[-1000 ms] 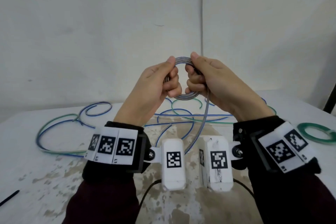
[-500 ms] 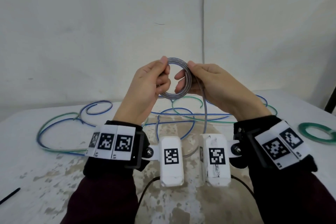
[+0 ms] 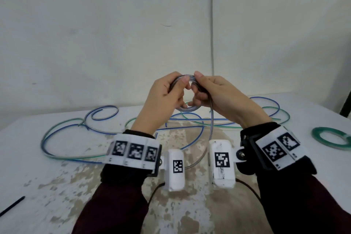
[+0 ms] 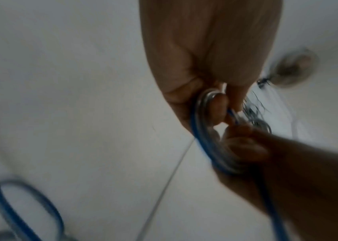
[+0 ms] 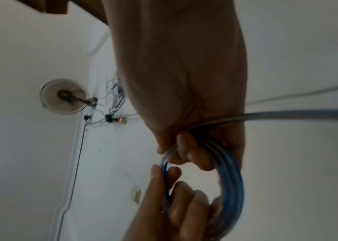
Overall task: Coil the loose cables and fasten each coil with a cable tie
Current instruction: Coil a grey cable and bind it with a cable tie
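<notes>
I hold a small coil (image 3: 188,108) of clear cable with a blue core in the air above the table. My left hand (image 3: 171,91) grips its left side, thumb over the top. On the right side, my right hand (image 3: 204,89) pinches the turns. The loose tail (image 3: 211,125) drops from my right hand to the table between my wrists. Seen from the left wrist, the coil (image 4: 203,143) passes under my left hand's fingers (image 4: 215,107). In the right wrist view the coil (image 5: 232,179) curves below my right hand (image 5: 184,97), and the tail (image 5: 298,114) leads off right.
Loose blue and green cables (image 3: 76,129) sprawl over the worn white table (image 3: 47,186) behind my hands. A coiled green cable (image 3: 331,137) lies at the right edge. A black cable tie (image 3: 11,206) lies at the near left. A wall stands close behind the table.
Both hands have closed in over the top of the coil and sunk a little, so less of the ring shows. The tail now hangs more to the right.
</notes>
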{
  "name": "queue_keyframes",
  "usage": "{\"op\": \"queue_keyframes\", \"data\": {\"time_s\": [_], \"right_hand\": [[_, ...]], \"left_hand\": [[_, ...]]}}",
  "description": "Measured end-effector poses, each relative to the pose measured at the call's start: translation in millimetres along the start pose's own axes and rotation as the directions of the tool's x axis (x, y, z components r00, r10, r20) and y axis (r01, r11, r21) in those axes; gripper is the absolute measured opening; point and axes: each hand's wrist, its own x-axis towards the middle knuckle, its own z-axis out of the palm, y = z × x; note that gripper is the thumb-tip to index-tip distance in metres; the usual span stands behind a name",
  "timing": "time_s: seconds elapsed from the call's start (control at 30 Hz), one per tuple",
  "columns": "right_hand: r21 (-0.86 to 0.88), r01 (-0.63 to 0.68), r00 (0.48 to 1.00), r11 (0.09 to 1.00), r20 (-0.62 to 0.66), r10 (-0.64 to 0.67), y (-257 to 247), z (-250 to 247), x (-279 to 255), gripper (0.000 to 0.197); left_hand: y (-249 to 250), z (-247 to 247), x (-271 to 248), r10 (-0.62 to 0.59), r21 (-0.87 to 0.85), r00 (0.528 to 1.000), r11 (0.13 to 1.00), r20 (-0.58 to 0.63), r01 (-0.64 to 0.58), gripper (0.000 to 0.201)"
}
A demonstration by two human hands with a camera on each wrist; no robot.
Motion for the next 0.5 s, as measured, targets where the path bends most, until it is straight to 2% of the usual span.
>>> {"op": "queue_keyframes", "data": {"time_s": [0.13,0.23,0.33,0.5], "right_hand": [[-0.139,0.051,0.996,0.989,-0.061,-0.06,-4,3,-1,0.042],[-0.181,0.048,0.997,0.982,-0.05,-0.058,-11,5,-3,0.043],[-0.155,0.037,0.999,0.987,-0.017,-0.04,-18,3,-6,0.045],[-0.079,0.02,1.0,0.997,-0.002,-0.021,-17,-3,-7,0.045]], "left_hand": [[-4,1,0,0.133,0.181,0.991,0.974,0.019,-0.134,0.017],[1,-3,2,0.256,0.368,0.961,0.888,0.103,-0.276,0.019],[6,-2,3,0.256,0.483,0.95,0.818,0.181,-0.313,0.029],[3,3,2,0.331,0.494,0.941,0.808,0.069,-0.32,0.023]]}}
